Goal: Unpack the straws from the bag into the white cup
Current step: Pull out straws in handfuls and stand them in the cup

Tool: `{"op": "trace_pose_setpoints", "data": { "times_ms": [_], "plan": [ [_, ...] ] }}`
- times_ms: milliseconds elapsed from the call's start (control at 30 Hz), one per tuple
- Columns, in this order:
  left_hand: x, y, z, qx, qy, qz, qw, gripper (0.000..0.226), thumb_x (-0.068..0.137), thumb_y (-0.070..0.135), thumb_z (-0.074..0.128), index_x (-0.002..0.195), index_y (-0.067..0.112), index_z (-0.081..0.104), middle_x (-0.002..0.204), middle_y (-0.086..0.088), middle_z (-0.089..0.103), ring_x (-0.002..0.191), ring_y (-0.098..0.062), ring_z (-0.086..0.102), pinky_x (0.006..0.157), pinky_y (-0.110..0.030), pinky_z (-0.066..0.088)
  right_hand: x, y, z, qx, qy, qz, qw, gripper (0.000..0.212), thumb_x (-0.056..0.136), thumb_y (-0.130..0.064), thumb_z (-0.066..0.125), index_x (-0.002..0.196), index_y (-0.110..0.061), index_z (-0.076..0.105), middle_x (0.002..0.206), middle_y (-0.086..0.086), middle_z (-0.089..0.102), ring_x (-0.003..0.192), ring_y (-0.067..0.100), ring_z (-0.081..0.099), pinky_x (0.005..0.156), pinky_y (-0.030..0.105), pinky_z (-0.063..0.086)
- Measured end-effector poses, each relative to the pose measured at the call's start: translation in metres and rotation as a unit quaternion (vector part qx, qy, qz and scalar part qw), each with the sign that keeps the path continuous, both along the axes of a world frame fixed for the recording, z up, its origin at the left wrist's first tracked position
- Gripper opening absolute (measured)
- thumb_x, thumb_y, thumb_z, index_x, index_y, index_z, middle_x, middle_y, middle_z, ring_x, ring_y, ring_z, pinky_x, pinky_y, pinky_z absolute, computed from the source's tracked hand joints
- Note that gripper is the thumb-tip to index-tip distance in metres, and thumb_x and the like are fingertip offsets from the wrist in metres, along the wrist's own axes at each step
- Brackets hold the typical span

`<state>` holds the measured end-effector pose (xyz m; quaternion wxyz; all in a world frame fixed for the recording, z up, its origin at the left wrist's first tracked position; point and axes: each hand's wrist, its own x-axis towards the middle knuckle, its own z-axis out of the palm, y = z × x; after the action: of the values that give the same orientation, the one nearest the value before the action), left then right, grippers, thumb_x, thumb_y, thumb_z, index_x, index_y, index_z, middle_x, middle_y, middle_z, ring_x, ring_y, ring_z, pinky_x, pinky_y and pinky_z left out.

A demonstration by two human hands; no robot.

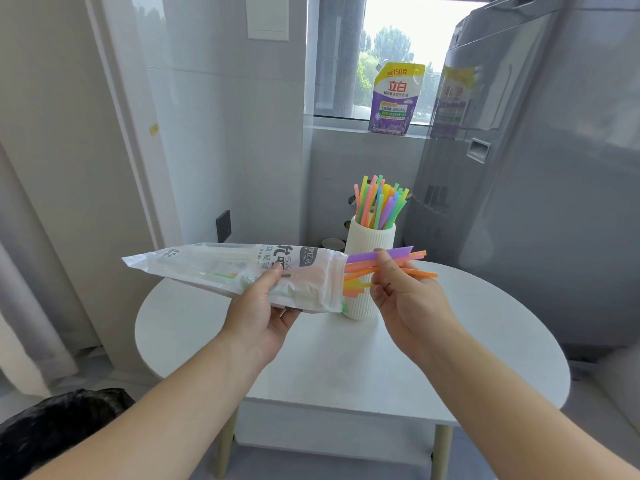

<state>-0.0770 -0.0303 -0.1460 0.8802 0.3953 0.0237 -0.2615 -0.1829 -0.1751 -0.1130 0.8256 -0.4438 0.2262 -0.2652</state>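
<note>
Fingers of the right hand pinch the straws protruding from the bag, directly in front of the cup. Straw axis runs horizontal, across the cup; cup mouth lies above and behind. Left hand grips the bag, left of the cup.

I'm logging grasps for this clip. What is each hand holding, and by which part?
The left hand grips the white printed plastic bag near its middle. The right hand pinches the bright plastic straws by the ends protruding from its mouth.

Cup on table, behind bag; straws inside.
</note>
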Motion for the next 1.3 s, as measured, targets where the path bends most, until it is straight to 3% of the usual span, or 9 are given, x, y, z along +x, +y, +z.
{"op": "trace_pose_setpoints", "data": {
  "times_ms": [167,267,467,667,800,900,1100,1200,1300],
  "plan": [
    [-0.005,-0.003,0.003,-0.005,0.003,-0.011,1.0,0.022,0.095,0.014,0.068,0.116,0.015,0.069,0.087,-0.001,0.079,0.069,-0.014,0.076,0.052,-0.026,0.059,0.0,0.004,-0.003,-0.009,-0.029,0.032,0.999,0.027,0.094,-0.01,0.064,0.118,0.001,0.066,0.107,0.013,0.072,0.089,0.019,0.07,0.082,0.027,0.058],
    [-0.007,-0.003,0.005,-0.01,0.005,-0.01,1.0,0.021,0.095,0.013,0.068,0.115,0.014,0.069,0.088,-0.002,0.079,0.069,-0.014,0.076,0.053,-0.027,0.06,0.001,0.003,-0.002,-0.02,-0.015,0.03,0.999,0.034,0.093,-0.012,0.065,0.124,0.003,0.062,0.116,0.018,0.071,0.091,0.021,0.07,0.078,0.026,0.06],
    [-0.007,0.0,0.008,-0.015,0.003,-0.016,1.0,0.018,0.096,0.014,0.067,0.113,0.015,0.069,0.085,-0.001,0.079,0.07,-0.014,0.077,0.053,-0.026,0.06,0.0,0.003,0.001,0.004,-0.024,0.024,0.999,0.032,0.093,-0.012,0.064,0.122,0.002,0.063,0.113,0.015,0.072,0.086,0.018,0.072,0.074,0.024,0.06],
    [-0.007,0.003,0.012,-0.016,0.011,-0.015,1.0,0.009,0.096,0.014,0.066,0.105,0.015,0.07,0.082,-0.001,0.079,0.068,-0.013,0.076,0.054,-0.026,0.061,-0.001,0.0,0.004,0.024,-0.063,0.0,0.998,0.018,0.094,-0.013,0.063,0.106,-0.001,0.069,0.102,0.008,0.076,0.086,0.014,0.076,0.083,0.025,0.059],
    [-0.006,0.004,0.013,-0.021,0.018,-0.007,1.0,0.01,0.095,0.014,0.067,0.105,0.015,0.07,0.082,-0.001,0.079,0.068,-0.014,0.077,0.053,-0.026,0.06,-0.002,-0.001,0.007,0.02,-0.07,-0.037,0.997,0.014,0.095,-0.015,0.062,0.098,-0.003,0.069,0.088,0.002,0.078,0.081,0.011,0.076,0.077,0.023,0.059],
    [-0.008,0.002,0.013,-0.021,0.022,-0.008,1.0,0.007,0.096,0.013,0.066,0.102,0.013,0.069,0.078,0.0,0.079,0.066,-0.013,0.076,0.051,-0.026,0.059,-0.001,0.0,0.008,-0.001,-0.051,-0.069,0.996,0.014,0.095,-0.018,0.064,0.093,-0.006,0.07,0.087,0.001,0.079,0.082,0.012,0.076,0.085,0.027,0.057],
    [-0.008,0.002,0.012,-0.023,0.024,-0.004,0.999,0.01,0.096,0.012,0.067,0.106,0.013,0.069,0.08,-0.001,0.079,0.067,-0.014,0.076,0.051,-0.026,0.059,0.0,-0.002,0.008,0.069,-0.071,-0.039,0.994,0.014,0.095,-0.019,0.063,0.105,-0.01,0.068,0.091,0.001,0.08,0.082,0.011,0.077,0.075,0.026,0.059],
    [-0.008,0.002,0.012,-0.023,0.026,-0.006,0.999,0.01,0.095,0.012,0.067,0.105,0.013,0.069,0.082,-0.001,0.08,0.068,-0.014,0.077,0.053,-0.027,0.06,0.001,-0.004,0.006,0.039,-0.067,-0.037,0.996,0.017,0.096,-0.019,0.061,0.108,-0.009,0.068,0.091,0.001,0.079,0.082,0.012,0.076,0.074,0.025,0.059],
    [-0.009,0.001,0.012,-0.026,0.029,-0.007,0.999,0.009,0.095,0.012,0.067,0.103,0.014,0.07,0.083,-0.001,0.08,0.068,-0.014,0.077,0.053,-0.027,0.061,0.0,-0.006,0.005,-0.051,-0.043,-0.045,0.997,0.022,0.097,-0.024,0.059,0.108,-0.009,0.069,0.095,0.003,0.078,0.084,0.014,0.076,0.08,0.028,0.059]
  ]
}}
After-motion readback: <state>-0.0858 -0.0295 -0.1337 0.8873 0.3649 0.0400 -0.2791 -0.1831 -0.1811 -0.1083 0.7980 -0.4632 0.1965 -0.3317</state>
